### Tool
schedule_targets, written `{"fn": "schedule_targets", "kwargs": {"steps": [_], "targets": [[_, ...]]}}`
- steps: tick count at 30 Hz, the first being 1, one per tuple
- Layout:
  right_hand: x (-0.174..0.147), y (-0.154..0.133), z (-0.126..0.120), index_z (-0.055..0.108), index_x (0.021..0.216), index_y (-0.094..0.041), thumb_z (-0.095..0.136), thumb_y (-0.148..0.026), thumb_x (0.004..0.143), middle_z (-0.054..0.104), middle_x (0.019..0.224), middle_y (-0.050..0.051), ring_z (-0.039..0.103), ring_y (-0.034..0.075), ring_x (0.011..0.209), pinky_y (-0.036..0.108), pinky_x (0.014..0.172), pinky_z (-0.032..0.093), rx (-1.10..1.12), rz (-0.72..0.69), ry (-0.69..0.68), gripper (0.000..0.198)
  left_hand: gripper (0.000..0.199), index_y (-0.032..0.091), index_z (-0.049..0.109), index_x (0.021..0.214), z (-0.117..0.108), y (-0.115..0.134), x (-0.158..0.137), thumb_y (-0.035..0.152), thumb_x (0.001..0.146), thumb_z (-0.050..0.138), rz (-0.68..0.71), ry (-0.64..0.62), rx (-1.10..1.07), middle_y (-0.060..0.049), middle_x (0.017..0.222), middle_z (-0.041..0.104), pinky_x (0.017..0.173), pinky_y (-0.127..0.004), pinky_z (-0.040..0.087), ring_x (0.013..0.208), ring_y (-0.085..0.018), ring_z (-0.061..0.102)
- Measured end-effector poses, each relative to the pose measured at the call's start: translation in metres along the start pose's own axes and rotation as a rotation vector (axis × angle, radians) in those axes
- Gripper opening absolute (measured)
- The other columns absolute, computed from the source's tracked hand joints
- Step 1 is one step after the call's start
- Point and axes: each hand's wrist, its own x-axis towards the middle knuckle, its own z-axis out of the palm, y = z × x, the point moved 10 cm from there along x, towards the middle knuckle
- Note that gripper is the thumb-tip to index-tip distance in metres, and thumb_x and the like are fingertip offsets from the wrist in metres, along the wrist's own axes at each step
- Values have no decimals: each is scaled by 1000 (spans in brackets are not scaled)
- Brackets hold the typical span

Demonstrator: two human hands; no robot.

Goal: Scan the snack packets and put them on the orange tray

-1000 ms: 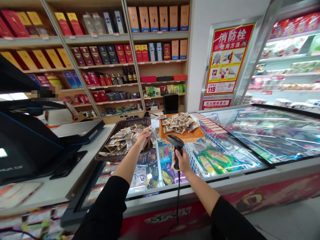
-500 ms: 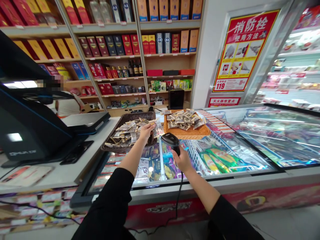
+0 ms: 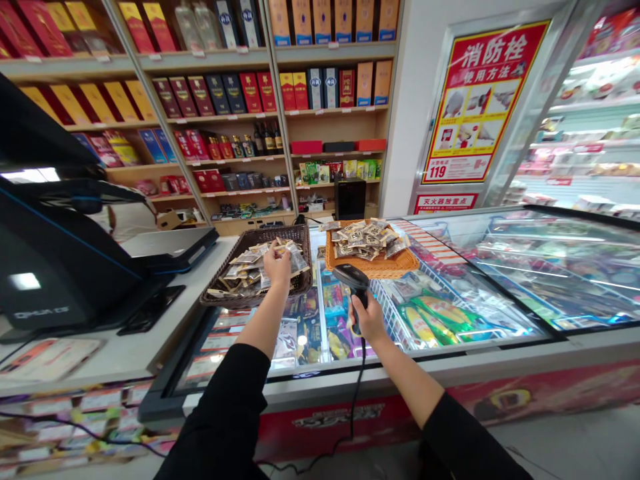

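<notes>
My left hand (image 3: 278, 265) is over the dark brown wicker basket (image 3: 235, 245), its fingers closed on a small clear-and-beige snack packet (image 3: 297, 259). More packets of this kind (image 3: 245, 268) lie heaped in that basket, and the hand partly covers them. My right hand (image 3: 368, 316) grips a black handheld barcode scanner (image 3: 351, 275) by its handle, with the scanner's head tilted up and leftward. From the handle a black cable hangs down in front of the freezer. Just beyond the scanner, an orange wicker basket (image 3: 373, 268) holds a pile of similar packets (image 3: 367, 237).
Both baskets rest on the glass top of a chest freezer (image 3: 300, 373) filled with bagged goods. At the left, a counter (image 3: 165, 333) carries a black checkout machine with a weighing plate (image 3: 167, 241) and a phone (image 3: 151, 309). Stocked shelves and another person are behind.
My left hand has moved left with the packet, from the gap between the baskets to over the dark basket. The scanner in my right hand has shifted slightly right.
</notes>
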Motion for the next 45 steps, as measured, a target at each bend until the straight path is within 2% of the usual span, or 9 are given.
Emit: {"fn": "schedule_targets", "kwargs": {"steps": [2, 4, 9, 13, 17, 23, 30, 38, 45], "targets": [[2, 5, -5, 48, 85, -23, 55, -53, 83, 51, 53, -7, 46, 11, 35, 23, 35, 38, 92, 37, 30, 31, 63, 16, 51, 131, -22, 20, -5, 17, 69, 62, 129, 172, 191, -14, 125, 51, 104, -41, 35, 123, -30, 45], [8, 10, -16, 46, 83, -22, 57, -56, 81, 51, 52, -7, 45, 10, 33, 22, 33, 37, 166, 80, 80, 35, 66, 17, 49, 134, -17, 45, -13, 12, 69, 59, 316, 143, 286, -14, 134, 44, 111, -40, 27, 131, -29, 37], [37, 5, -67, 44, 74, -22, 60, -60, 77, 52, 49, -6, 46, 10, 32, 22, 31, 36, 128, 94, 229, 42, 43, 24, 66, 112, 80, 82, -43, 10, 73, 54, 672, -415, 383, -9, 118, 56, 107, -37, 35, 119, -26, 49], [56, -1, -102, 44, 72, -23, 60, -59, 77, 52, 47, -6, 46, 12, 31, 23, 32, 36, 27, 48, 251, 40, 43, 21, 66, 111, 172, 77, -64, 10, 71, 58, 689, -707, 483, -12, 117, 58, 105, -38, 38, 115, -28, 52], [60, 15, -120, 42, 70, -24, 57, -61, 78, 51, 47, -6, 44, 13, 29, 25, 30, 34, 70, 77, 298, 40, 57, 21, 58, 125, 248, 63, -71, 10, 69, 62, 632, -803, 612, -15, 135, 48, 103, -42, 39, 123, -32, 48], [60, 23, -120, 42, 71, -24, 55, -58, 81, 49, 47, -7, 43, 11, 31, 24, 32, 35, 93, 89, 338, 38, 34, 18, 62, 111, 307, 52, -56, 20, 78, 56, 520, -798, 590, -17, 134, 49, 104, -43, 36, 126, -33, 46], [63, 22, -114, 42, 71, -24, 54, -56, 81, 50, 47, -7, 45, 11, 31, 23, 32, 34, 75, 106, 322, 35, 36, 16, 58, 88, 283, 40, -35, 6, 56, 70, 397, -630, 473, -20, 109, 59, 91, -41, 43, 104, -34, 60], [54, 12, -115, 43, 73, -24, 55, -57, 81, 51, 49, -6, 46, 12, 32, 25, 34, 37, 67, 39, 314, 36, 11, 19, 64, 57, 188, 48, 2, 16, 55, 74, 236, -564, 205, -4, 58, 61, 72, -31, 47, 83, -27, 64], [32, -20, -36, 54, 79, -22, 55, -46, 84, 51, 48, -5, 49, 14, 40, 25, 45, 39, -178, -104, 74, 25, 26, 18, 66, 79, 94, 0, -8, 34, 62, 76, -97, -455, -243, -3, 73, 67, 61, -26, 49, 65, -15, 61]]}}
